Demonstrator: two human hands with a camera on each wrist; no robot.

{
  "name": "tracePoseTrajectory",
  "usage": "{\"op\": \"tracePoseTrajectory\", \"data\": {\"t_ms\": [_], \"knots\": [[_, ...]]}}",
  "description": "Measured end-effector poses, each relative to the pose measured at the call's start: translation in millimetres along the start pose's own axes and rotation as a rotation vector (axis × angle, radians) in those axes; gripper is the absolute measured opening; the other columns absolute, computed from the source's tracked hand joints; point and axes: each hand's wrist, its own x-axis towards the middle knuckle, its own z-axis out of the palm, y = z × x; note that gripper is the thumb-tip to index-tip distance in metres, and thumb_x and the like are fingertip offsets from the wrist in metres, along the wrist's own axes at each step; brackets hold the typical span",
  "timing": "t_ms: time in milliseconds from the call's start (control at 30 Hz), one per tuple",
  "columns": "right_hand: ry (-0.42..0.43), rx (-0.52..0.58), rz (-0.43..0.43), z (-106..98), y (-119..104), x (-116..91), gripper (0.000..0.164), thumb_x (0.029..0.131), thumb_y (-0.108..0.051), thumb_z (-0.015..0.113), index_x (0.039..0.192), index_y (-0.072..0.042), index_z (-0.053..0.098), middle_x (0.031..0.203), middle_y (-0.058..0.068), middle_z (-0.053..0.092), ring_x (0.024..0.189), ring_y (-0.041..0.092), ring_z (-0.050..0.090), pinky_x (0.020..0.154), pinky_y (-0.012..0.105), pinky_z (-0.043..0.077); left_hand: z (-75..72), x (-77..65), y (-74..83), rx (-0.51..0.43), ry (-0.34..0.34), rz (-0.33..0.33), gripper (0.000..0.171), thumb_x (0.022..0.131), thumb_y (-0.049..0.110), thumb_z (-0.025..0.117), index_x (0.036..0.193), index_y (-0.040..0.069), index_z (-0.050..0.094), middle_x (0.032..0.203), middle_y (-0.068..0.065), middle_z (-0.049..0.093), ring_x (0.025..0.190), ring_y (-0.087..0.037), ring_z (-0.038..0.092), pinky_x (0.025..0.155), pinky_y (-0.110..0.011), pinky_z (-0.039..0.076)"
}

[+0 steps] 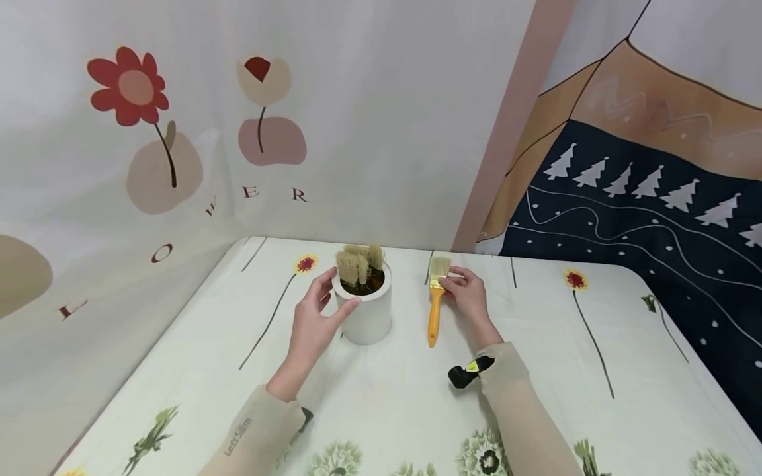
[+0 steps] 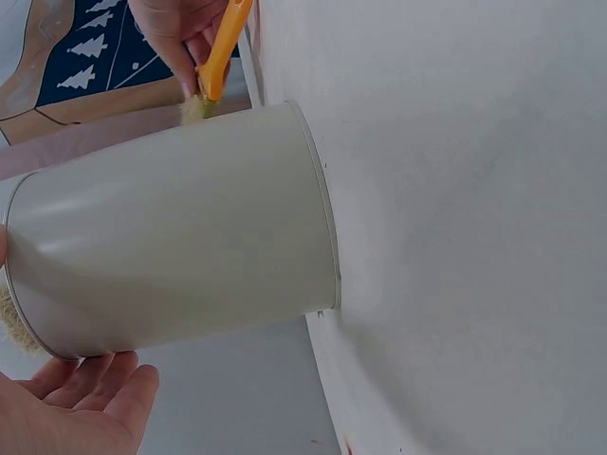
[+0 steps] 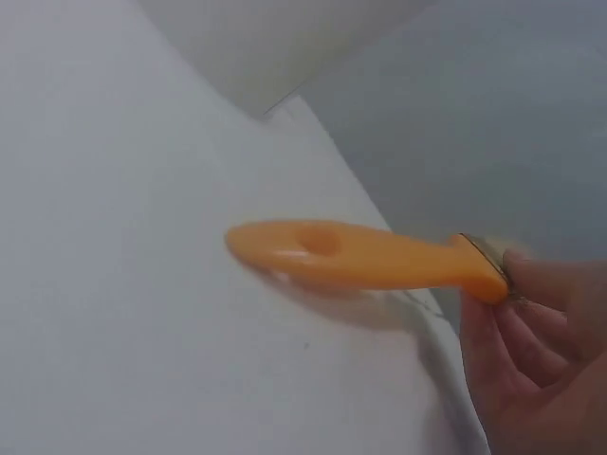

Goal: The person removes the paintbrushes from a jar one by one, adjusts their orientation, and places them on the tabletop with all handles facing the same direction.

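Note:
A white cylindrical container [image 1: 368, 320] stands upright on the table, with several pale bristle brush heads [image 1: 352, 266] poking out of its top. My left hand [image 1: 314, 320] holds it near the rim, fingers on the far left side and thumb at the front. To the right of it, my right hand [image 1: 470, 297] pinches a paintbrush [image 1: 436, 311] by its metal band. The brush has an orange handle pointing toward me and pale bristles pointing away. In the right wrist view the orange handle [image 3: 332, 254] is seen side-on, just over the white surface.
A white cloth with printed flowers covers the table [image 1: 381, 403]. Behind it hangs a white curtain [image 1: 381, 132] with printed flowers and letters. At the right is a dark cloth [image 1: 625, 211] with printed trees. A black strap [image 1: 470, 372] sits at my right wrist.

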Motion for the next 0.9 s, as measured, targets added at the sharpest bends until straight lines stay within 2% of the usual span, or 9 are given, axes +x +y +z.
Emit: {"op": "tracePoseTrajectory", "data": {"t_ms": [167,267,467,600,700,900], "knots": [[-0.001,-0.028,0.073,3,7,8,0.046,0.095,-0.013,0.068,0.139,-0.006,0.055,0.124,0.022,0.067,0.079,0.005,0.063,0.063,0.01,0.054,1.8,0.3,-0.6,-0.008,-0.002,0.004,0.074,0.088,0.029,0.077,0.15,0.01,0.041,0.155,-0.013,0.045,0.141,-0.034,0.046,0.119,-0.042,0.04],[0.003,-0.048,0.083,4,10,11,0.045,0.094,-0.013,0.068,0.137,-0.005,0.057,0.124,0.022,0.067,0.082,0.007,0.065,0.064,0.01,0.054,1.9,0.5,-0.6,-0.004,-0.003,0.005,0.074,0.088,0.03,0.077,0.15,0.01,0.041,0.155,-0.013,0.045,0.141,-0.034,0.046,0.119,-0.042,0.04],[0.005,-0.084,0.017,9,16,10,0.042,0.091,-0.012,0.072,0.13,-0.002,0.062,0.112,0.021,0.071,0.079,0.006,0.065,0.067,0.013,0.056,-0.7,-1.8,-1.2,0.015,0.002,-0.004,0.075,0.088,0.032,0.077,0.15,0.012,0.041,0.156,-0.012,0.043,0.142,-0.033,0.045,0.119,-0.041,0.04],[0.032,-0.132,-0.018,14,18,5,0.041,0.091,-0.014,0.073,0.129,-0.005,0.063,0.102,0.012,0.068,0.081,0.011,0.062,0.068,0.014,0.056,-1.7,-3.7,-1.5,0.021,-0.001,0.002,0.075,0.088,0.033,0.076,0.151,0.012,0.04,0.156,-0.012,0.043,0.142,-0.034,0.045,0.12,-0.042,0.04],[0.05,-0.158,-0.032,16,19,2,0.039,0.09,-0.015,0.073,0.128,-0.006,0.064,0.098,0.008,0.065,0.082,0.013,0.059,0.065,0.014,0.053,-1.3,-3.7,-1.7,0.024,-0.005,0.003,0.075,0.089,0.033,0.076,0.151,0.012,0.04,0.157,-0.013,0.042,0.143,-0.034,0.044,0.12,-0.042,0.04],[0.074,-0.249,-0.106,17,18,-1,0.045,0.089,-0.014,0.073,0.131,-0.004,0.061,0.102,0.012,0.067,0.09,0.021,0.062,0.066,0.016,0.052,1.0,-1.7,-2.2,0.02,0.0,0.003,0.075,0.088,0.032,0.077,0.15,0.011,0.04,0.156,-0.014,0.043,0.142,-0.036,0.044,0.119,-0.042,0.04]]}}
